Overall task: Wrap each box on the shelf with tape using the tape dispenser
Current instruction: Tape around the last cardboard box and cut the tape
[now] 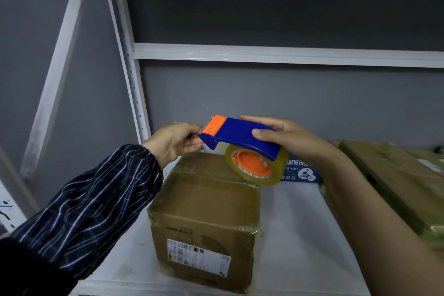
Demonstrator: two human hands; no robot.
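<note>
A blue tape dispenser [240,134] with an orange cutter head and a roll of clear tape [257,167] hangs above a brown cardboard box [204,206] on the white shelf [295,235]. My right hand [286,137] grips the dispenser's blue body from the right, fingers curled through the roll's orange core. My left hand [175,142], in a dark plaid sleeve, pinches at the cutter end, where the tape end is too thin to make out. The box carries a barcode label on its front, and shiny tape covers its top.
A blue and white printed box [302,170] stands behind the roll. At the right lie large flat cartons [396,180] wrapped in greenish tape. A white upright post [134,94] rises at the left, and an upper shelf rail [288,54] crosses above.
</note>
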